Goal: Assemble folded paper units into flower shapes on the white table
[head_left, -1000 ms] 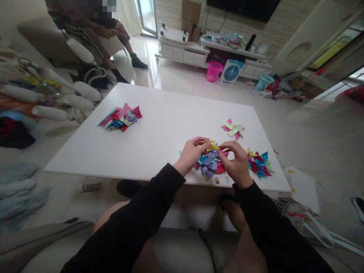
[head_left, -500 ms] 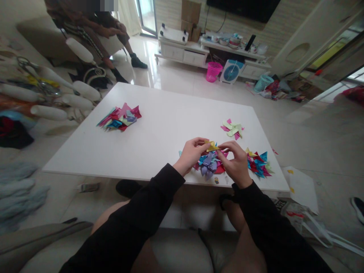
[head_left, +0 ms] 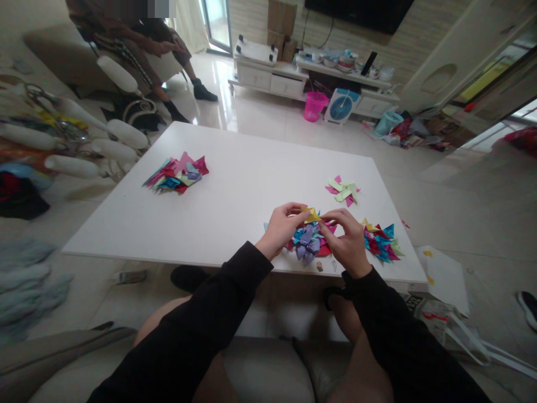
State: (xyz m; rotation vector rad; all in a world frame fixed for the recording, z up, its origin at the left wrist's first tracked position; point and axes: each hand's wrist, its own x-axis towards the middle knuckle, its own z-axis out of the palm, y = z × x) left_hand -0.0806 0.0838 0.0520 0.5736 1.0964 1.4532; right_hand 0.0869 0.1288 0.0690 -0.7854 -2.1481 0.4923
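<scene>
Bridging left grip [head_left: 282,228], right grip [head_left: 349,240]; yellow paper [head_left: 312,214]

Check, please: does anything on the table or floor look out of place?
Yes: assorted items lie loose on the floor beside the light-blue basket, which looks untidy. At the white table, the held yellow paper and the colourful paper piles show no obvious damage.

Pink bskt [head_left: 315,106] just beside blue/wht fan [head_left: 340,106] (teal bskt [head_left: 388,123] further R), blk screen [head_left: 363,12] on wall [head_left: 248,23] above.
</scene>
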